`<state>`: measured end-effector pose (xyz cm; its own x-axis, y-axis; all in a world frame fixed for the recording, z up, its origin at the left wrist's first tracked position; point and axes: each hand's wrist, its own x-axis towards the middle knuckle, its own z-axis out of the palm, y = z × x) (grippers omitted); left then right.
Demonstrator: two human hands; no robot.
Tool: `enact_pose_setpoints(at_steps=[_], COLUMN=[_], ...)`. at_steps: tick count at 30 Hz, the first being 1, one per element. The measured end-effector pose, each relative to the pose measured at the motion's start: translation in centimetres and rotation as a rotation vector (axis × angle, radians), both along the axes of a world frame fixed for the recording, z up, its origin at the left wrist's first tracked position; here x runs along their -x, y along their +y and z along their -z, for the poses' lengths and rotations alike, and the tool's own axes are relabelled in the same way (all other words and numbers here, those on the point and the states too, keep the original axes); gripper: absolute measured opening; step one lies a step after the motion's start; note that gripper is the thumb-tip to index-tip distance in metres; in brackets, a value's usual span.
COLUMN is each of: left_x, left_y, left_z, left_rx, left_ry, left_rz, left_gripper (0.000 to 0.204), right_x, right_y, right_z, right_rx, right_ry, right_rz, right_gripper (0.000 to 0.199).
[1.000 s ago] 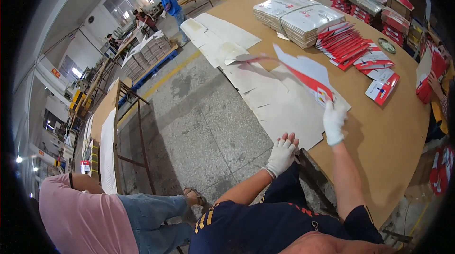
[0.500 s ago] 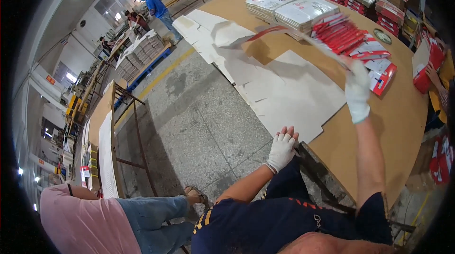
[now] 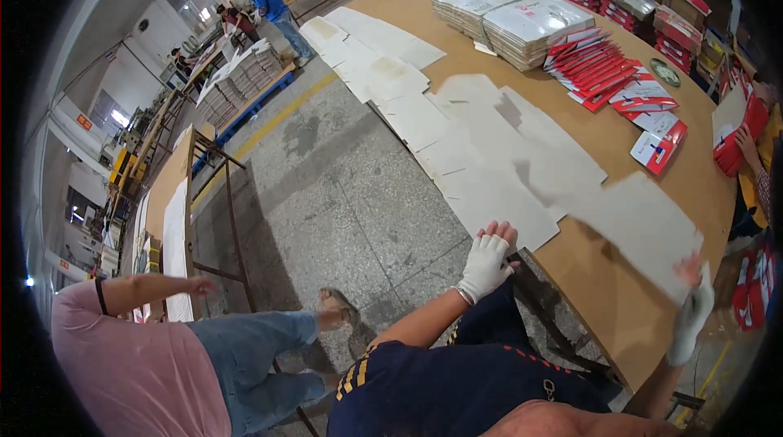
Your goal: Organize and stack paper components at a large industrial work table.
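My left hand, in a white fingerless glove, rests at the near edge of the table beside the corner of a pale cardboard sheet. Its fingers are stretched out and it holds nothing. At the right my right hand, gloved the same way, is at the outer end of another pale, flat cut sheet. Motion blur smears its fingers, so whether they grip that sheet cannot be told. This blurred sheet lies across the others, its far part over the overlapping row along the table's left edge.
A strapped stack of white printed cartons stands on the brown table, beside fanned red-and-white folded boxes and a tape roll. A co-worker's hand holds a red box at right. A person in pink stands at left.
My right hand has swung right and toward me, and the raised sheet has come down across the tabletop. My left hand has barely moved. The person in pink has stretched out an arm.
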<state>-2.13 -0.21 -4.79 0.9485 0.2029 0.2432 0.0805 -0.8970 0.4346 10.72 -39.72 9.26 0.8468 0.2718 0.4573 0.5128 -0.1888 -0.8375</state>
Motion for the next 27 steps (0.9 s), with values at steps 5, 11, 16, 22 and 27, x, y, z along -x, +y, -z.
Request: enact_pose_setpoints(at_steps=[5,11,16,22,27], left_x=[-0.5,-5.8,-8.5,-8.5,-8.4], left_y=[-2.8,-3.8,-7.5,-12.2,-15.4], left_z=[-2.5,-2.6,-2.8,-1.8,-1.1], left_rx=[-0.047,-0.493,-0.278,0.045,0.099], left_ry=[-0.344,-0.045,0.025,-0.136,-0.040], left_rz=[-0.002,0.561,0.849,0.967,0.651], left_gripper=[0.089,0.043,0.033,0.023,0.018], right_x=[7.8,10.5,12.4,18.9,23.5], right_y=[-3.1,-5.6,-11.4,-14.1,-15.0], right_z=[3.7,5.1,7.3,11.2,16.0], right_rx=[0.248,0.212,0.179,1.003,0.916], right_ry=[0.122,0.323,0.378,0.045,-0.019], right_rz=[-0.060,0.044,0.224,0.416,0.435], right_gripper=[0.020,0.017,0.017,0.040,0.047])
